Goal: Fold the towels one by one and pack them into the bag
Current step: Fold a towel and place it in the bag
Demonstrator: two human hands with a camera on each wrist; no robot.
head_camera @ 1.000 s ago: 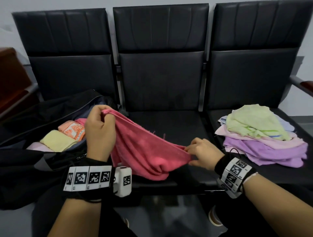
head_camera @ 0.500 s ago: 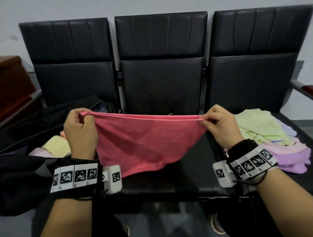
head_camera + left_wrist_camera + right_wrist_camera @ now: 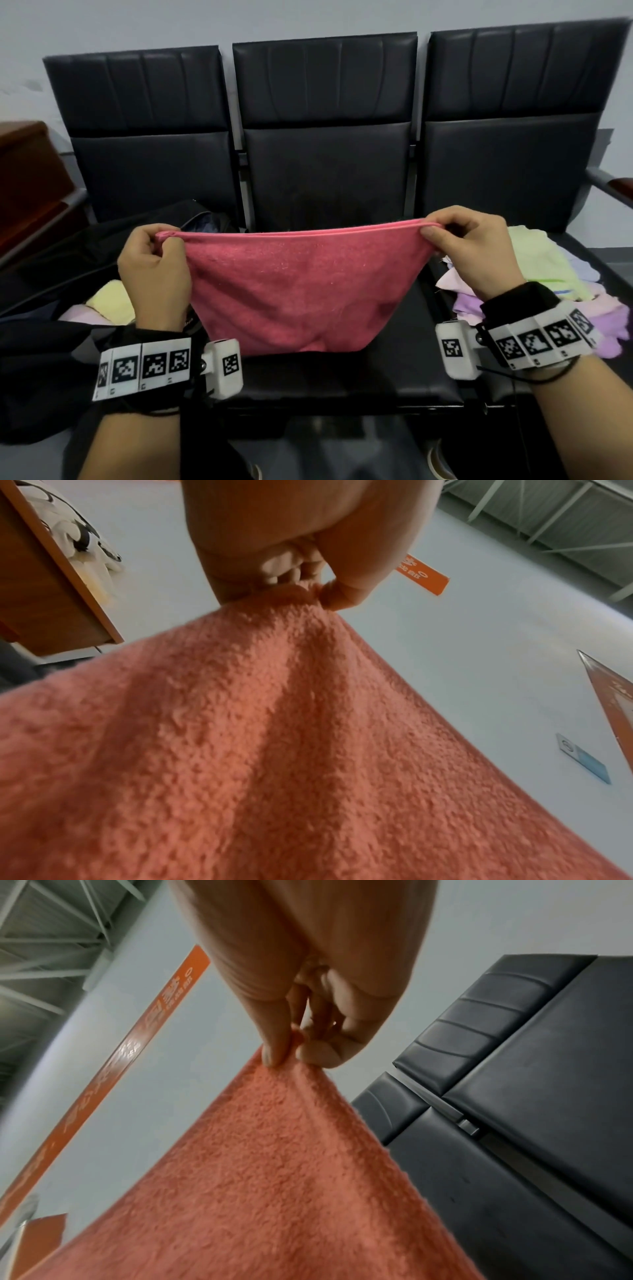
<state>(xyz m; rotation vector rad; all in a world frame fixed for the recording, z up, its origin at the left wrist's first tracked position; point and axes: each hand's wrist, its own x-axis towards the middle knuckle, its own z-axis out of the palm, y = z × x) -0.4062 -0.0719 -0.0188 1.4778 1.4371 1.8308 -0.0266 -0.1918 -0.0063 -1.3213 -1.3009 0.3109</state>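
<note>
A pink towel [image 3: 294, 291] hangs stretched above the middle seat, its top edge taut and level. My left hand [image 3: 161, 246] pinches its left top corner, and my right hand [image 3: 442, 233] pinches the right one. The left wrist view shows the fingers [image 3: 308, 577] curled on the towel [image 3: 274, 750]. In the right wrist view, thumb and fingertips [image 3: 274, 1053] nip the towel [image 3: 274, 1177] corner. A black bag [image 3: 51, 274] lies open on the left seat with folded yellow and pale pink towels [image 3: 109, 305] inside. Unfolded towels [image 3: 548, 274] are piled on the right seat.
Three black padded chairs [image 3: 325, 171] stand in a row against a grey wall. A brown wooden cabinet [image 3: 27, 192] is at the far left. A metal armrest [image 3: 613, 185] juts out at the far right. The middle seat [image 3: 342, 380] lies under the hanging towel.
My right hand rose and moved right, pulling the bunched towel out flat between both hands. The towel's top edge is now straight and a little higher.
</note>
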